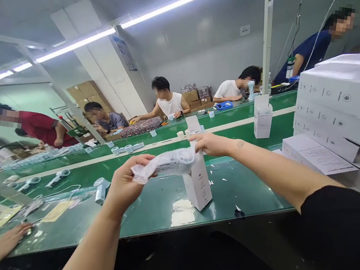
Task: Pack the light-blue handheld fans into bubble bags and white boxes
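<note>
A light-coloured device in a clear plastic bag [174, 161] is stretched between my two hands above the green bench. My left hand [129, 177] is closed around the bag's loose lower end. At the other end, the fingers of my right hand [210, 144] are pinched on the bag, close to the top of a white carton [199, 183]. The carton stands on the bench just behind and below the bag, and its top is partly hidden by my right hand. Left of my left hand, a light blue device with a round head [100, 190] rests on the bench.
Stacked white cartons [336, 108] with open flaps rise at right. Another white carton [263, 120] stands on the green conveyor [234, 136]. Several co-workers sit or stand across the line. A co-worker's hand [8, 240] rests on the bench at lower left. Paper scraps lie near the bench edge.
</note>
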The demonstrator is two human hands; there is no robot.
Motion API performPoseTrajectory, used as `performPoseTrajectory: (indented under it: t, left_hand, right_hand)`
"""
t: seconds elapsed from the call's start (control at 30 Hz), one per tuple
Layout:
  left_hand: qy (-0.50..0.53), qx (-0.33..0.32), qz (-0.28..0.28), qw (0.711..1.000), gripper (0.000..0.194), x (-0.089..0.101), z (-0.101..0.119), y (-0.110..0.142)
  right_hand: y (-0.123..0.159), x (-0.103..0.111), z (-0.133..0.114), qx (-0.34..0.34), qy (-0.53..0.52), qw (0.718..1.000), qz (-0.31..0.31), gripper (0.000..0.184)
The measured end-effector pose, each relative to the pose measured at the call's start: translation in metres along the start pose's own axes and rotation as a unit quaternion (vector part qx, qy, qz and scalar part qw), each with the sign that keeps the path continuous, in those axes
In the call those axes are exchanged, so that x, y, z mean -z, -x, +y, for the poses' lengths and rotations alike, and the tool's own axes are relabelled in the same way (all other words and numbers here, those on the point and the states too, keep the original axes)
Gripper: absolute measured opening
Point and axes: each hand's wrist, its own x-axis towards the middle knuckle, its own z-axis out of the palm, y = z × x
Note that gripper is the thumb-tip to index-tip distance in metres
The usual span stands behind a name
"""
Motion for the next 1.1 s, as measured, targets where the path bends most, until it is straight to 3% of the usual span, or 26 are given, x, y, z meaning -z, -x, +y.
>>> performPoseTrajectory:
  t: [0.07, 0.17, 0.27, 0.33, 0.4, 0.47, 0.53, 0.63, 0.7, 0.77, 0.87, 0.93, 1.0, 1.1]
  left_hand:
    - [-0.037, 0.035, -0.007, 0.999, 0.029, 0.001, -0.004, 0.001]
    - [-0.038, 0.096, -0.010, 0.995, 0.032, -0.001, 0.000, 0.005]
    - [-0.144, 0.082, -0.086, 0.982, 0.022, -0.004, 0.022, 0.004]
    - [-0.287, 0.014, -0.164, 0.944, 0.016, -0.008, 0.047, -0.001]
    - [-0.421, -0.052, -0.238, 0.874, 0.024, -0.016, 0.073, -0.009]
    - [-0.490, -0.088, -0.311, 0.809, 0.028, -0.031, 0.093, -0.020]
    - [-0.493, -0.100, -0.384, 0.774, 0.029, -0.048, 0.098, -0.033]
    - [-0.458, -0.086, -0.465, 0.753, 0.033, -0.062, 0.080, -0.047]
    - [-0.448, -0.064, -0.471, 0.757, 0.036, -0.057, 0.060, -0.050]
    - [-0.440, -0.072, -0.437, 0.782, 0.043, -0.045, 0.043, -0.044]
    - [-0.452, -0.128, -0.296, 0.831, 0.042, -0.031, 0.028, -0.024]
    - [-0.481, -0.134, -0.225, 0.837, 0.026, -0.029, 0.022, -0.011]
    - [-0.512, -0.105, -0.251, 0.815, 0.017, -0.031, 0.016, -0.002]
    - [-0.502, -0.032, -0.353, 0.789, 0.024, -0.033, 0.011, 0.000]
  right_hand:
    - [0.020, -0.011, -0.010, -0.063, -0.036, 0.997, 0.017, 0.029]
    - [0.049, -0.046, -0.035, -0.131, -0.090, 0.985, 0.067, 0.076]
    - [0.059, -0.079, -0.056, -0.173, -0.122, 0.971, 0.110, 0.104]
    - [0.056, -0.088, -0.058, -0.152, -0.157, 0.972, 0.087, 0.103]
    - [0.049, -0.087, -0.052, -0.109, -0.198, 0.973, 0.038, 0.107]
    - [0.042, -0.080, -0.042, -0.074, -0.229, 0.970, -0.010, 0.112]
    - [0.036, -0.074, -0.033, -0.056, -0.237, 0.969, -0.047, 0.111]
    - [0.032, -0.070, -0.026, -0.053, -0.242, 0.966, -0.071, 0.108]
    - [0.032, -0.070, -0.024, -0.058, -0.271, 0.958, -0.078, 0.116]
    - [0.033, -0.073, -0.023, -0.056, -0.304, 0.947, -0.089, 0.122]
    - [0.034, -0.081, -0.021, -0.031, -0.351, 0.932, -0.088, 0.118]
    - [0.034, -0.089, -0.018, -0.013, -0.396, 0.915, -0.073, 0.108]
    - [0.035, -0.096, -0.016, -0.009, -0.441, 0.895, -0.060, 0.098]
    - [0.042, -0.104, -0.014, -0.027, -0.462, 0.885, -0.061, 0.084]
